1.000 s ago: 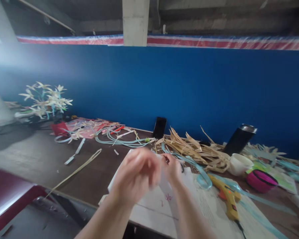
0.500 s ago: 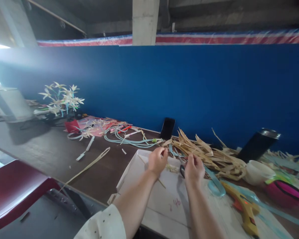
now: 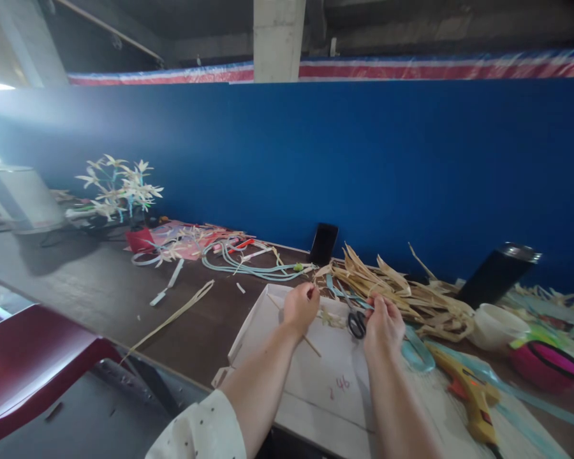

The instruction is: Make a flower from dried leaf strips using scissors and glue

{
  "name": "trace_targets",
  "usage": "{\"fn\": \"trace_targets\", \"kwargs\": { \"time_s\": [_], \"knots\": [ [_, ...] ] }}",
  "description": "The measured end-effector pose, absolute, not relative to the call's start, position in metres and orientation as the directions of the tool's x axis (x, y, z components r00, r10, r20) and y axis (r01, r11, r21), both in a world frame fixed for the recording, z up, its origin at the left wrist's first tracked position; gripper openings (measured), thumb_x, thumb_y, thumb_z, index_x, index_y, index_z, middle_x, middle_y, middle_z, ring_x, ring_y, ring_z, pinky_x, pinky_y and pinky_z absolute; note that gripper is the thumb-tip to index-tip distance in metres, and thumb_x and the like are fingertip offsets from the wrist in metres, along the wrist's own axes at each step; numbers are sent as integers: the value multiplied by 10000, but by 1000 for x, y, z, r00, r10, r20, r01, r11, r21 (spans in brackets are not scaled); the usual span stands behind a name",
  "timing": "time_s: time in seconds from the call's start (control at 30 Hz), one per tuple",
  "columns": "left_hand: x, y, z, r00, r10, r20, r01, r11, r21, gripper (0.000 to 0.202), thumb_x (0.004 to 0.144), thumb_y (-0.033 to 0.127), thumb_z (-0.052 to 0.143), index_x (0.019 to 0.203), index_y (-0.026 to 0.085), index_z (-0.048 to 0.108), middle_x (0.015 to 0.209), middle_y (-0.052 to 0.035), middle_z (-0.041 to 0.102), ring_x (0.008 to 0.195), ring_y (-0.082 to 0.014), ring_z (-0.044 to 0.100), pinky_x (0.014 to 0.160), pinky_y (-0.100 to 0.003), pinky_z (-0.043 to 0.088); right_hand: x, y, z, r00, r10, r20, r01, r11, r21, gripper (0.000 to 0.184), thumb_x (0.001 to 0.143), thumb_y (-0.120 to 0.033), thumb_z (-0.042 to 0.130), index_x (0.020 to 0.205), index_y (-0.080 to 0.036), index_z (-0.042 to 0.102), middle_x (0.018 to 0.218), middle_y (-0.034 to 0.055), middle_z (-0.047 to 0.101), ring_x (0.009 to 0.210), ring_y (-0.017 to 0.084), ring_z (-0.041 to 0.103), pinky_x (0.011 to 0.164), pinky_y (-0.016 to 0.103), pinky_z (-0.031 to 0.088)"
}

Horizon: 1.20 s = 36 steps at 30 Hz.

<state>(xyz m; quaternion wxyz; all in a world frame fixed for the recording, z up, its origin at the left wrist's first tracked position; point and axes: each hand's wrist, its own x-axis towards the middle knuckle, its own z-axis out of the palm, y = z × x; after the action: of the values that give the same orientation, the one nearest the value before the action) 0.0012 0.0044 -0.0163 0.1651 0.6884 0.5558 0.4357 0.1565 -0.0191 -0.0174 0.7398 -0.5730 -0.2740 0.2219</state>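
My left hand [image 3: 302,309] is closed in a pinch above the far part of a shallow white cardboard box lid [image 3: 316,376]. What its fingertips hold is too small to make out. To its right, my right hand [image 3: 384,324] pinches the end of a narrow light blue strip [image 3: 365,305]. Just left of that hand lie scissors [image 3: 356,324] with black handles, their blades pointing away. Between the hands, a small pale husk flower [image 3: 332,320] rests on the lid. A thin wooden stick [image 3: 310,346] lies partly under my left forearm.
Dried corn husks [image 3: 402,290] are heaped behind my right hand. A yellow glue gun [image 3: 476,398], white bowl [image 3: 497,326] and dark tilted flask [image 3: 497,274] are at right. A phone [image 3: 324,243] leans against the blue partition [image 3: 363,159]. Husk flowers [image 3: 124,188] stand at left.
My right hand has moved slightly right, away from the scissors, whose handles now show more fully. The blue strip at its fingertips shows more clearly. My left hand stays nearly in place.
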Motion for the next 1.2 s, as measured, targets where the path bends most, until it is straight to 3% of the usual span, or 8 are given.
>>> {"fn": "trace_targets", "kwargs": {
  "time_s": [0.1, 0.27, 0.8, 1.2],
  "knots": [
    [2, 6, -19, 4, 924, 381, 625, -300, 720, 262, 826, 317, 423, 664, 175, 573, 652, -7, 584, 601, -107, 459, 567, -227, 266, 153, -20, -14, 774, 631, 53, -154, 269, -951, 311, 656, -353, 579, 873, -135, 623, 646, 1, 565, 420, 59, 376, 363, 182, 277],
    [3, 5, -18, 9, 944, 329, 635, -260, 727, 270, 828, 332, 424, 692, 171, 593, 672, -18, 599, 609, -104, 466, 566, -217, 270, 149, -22, -10, 767, 641, 30, -204, 288, -936, 267, 600, -329, 658, 795, -150, 622, 607, -19, 556, 402, 48, 357, 360, 183, 264],
    [3, 5, -19, 53, 954, 294, 618, -262, 741, 256, 817, 314, 429, 704, 172, 610, 682, -19, 612, 625, -105, 490, 559, -213, 275, 151, -18, -16, 785, 615, 68, -149, 295, -944, 216, 611, -338, 641, 702, -161, 554, 581, -26, 544, 380, 52, 366, 338, 184, 235],
    [-5, 17, -27, -100, 957, 271, 593, -162, 789, 335, 834, 409, 388, 701, 180, 594, 672, -17, 609, 587, -113, 481, 541, -225, 268, 147, -22, -13, 748, 662, 43, -162, 245, -956, 207, 605, -328, 647, 709, -168, 566, 608, -14, 574, 402, 68, 396, 358, 198, 258]
  ]
}}
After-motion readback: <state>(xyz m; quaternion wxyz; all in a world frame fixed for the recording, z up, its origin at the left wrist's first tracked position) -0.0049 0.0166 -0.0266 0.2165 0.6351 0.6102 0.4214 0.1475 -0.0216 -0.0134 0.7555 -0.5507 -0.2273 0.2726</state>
